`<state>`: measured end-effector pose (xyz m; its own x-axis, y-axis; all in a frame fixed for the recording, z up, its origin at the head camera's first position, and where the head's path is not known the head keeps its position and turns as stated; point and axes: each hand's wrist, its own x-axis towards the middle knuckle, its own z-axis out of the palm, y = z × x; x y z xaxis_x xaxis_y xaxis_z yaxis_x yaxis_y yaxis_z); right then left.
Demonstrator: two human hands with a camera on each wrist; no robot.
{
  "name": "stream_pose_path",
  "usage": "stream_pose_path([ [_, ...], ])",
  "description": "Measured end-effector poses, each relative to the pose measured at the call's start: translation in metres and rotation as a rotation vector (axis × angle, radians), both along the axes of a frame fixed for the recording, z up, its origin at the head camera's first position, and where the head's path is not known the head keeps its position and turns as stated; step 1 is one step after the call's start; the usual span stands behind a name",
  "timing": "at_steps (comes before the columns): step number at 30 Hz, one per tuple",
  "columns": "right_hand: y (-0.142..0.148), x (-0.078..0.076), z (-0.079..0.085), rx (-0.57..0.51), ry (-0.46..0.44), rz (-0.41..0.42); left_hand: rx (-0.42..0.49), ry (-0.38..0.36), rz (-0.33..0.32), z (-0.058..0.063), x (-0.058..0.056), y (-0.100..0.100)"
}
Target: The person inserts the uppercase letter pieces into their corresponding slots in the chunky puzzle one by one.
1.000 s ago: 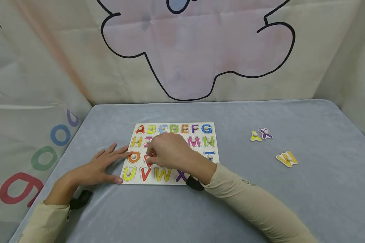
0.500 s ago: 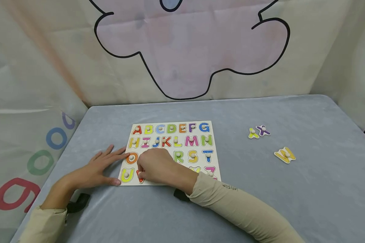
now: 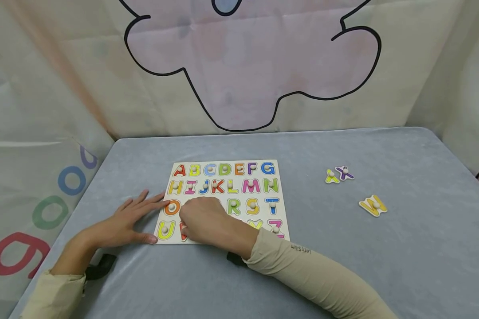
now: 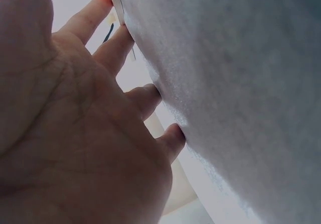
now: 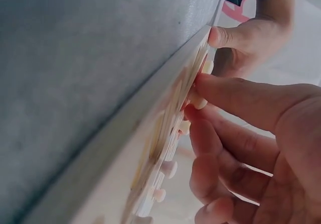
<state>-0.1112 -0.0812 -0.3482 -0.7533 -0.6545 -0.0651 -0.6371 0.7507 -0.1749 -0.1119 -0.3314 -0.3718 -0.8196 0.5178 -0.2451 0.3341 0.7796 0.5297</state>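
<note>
A pale wooden alphabet puzzle board [image 3: 282,208] lies on the table, its letter pieces fitted with small knobs. Over its bottom row is my right hand [image 3: 209,221], which pinches the knob of the red letter V piece [image 3: 182,232] between thumb and index finger, at the V spot. The right wrist view shows the thumb and fingertips around a knob [image 5: 198,101]; the piece's exact seating is hidden. With fingers spread, my left hand [image 3: 115,227] touches the board's left edge beside the orange O piece [image 3: 171,207] and the yellow U piece [image 3: 165,230].
On the table [image 3: 323,261] right of the board lie a yellow-green Y piece [image 3: 332,177], a purple X piece [image 3: 345,173] and a yellow W piece [image 3: 373,206]. A printed curtain [image 3: 239,88] hangs behind the table.
My right hand has moved down from the third row to the bottom row with the red V piece, then stays about there. My left hand keeps its place at the board's edge.
</note>
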Motion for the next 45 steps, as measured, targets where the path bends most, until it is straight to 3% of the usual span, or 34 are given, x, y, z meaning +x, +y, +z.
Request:
stream_pose_path([
  [9, -0.003, 0.000, -0.001, 0.053, 0.020, -0.038, -0.003, -0.016, 0.000, 0.001, -0.002, 0.000],
  [16, -0.002, 0.001, -0.002, 0.055, 0.025, -0.009, 0.003, -0.023, 0.006, 0.001, 0.000, 0.000],
  [22, 0.023, 0.001, 0.021, -0.010, -0.061, 0.010, 0.014, -0.024, 0.013, -0.004, 0.006, 0.002],
  [30, 0.115, -0.010, 0.054, -0.132, -0.074, -0.053, -0.025, -0.009, 0.007, -0.004, 0.002, 0.008],
  [37, 0.215, -0.028, 0.056, -0.249, -0.126, -0.076, -0.029, -0.027, 0.011, -0.002, 0.000, 0.008],
  [45, 0.333, -0.036, 0.060, -0.245, -0.122, -0.075, -0.040, -0.021, 0.008, -0.003, 0.001, 0.009],
])
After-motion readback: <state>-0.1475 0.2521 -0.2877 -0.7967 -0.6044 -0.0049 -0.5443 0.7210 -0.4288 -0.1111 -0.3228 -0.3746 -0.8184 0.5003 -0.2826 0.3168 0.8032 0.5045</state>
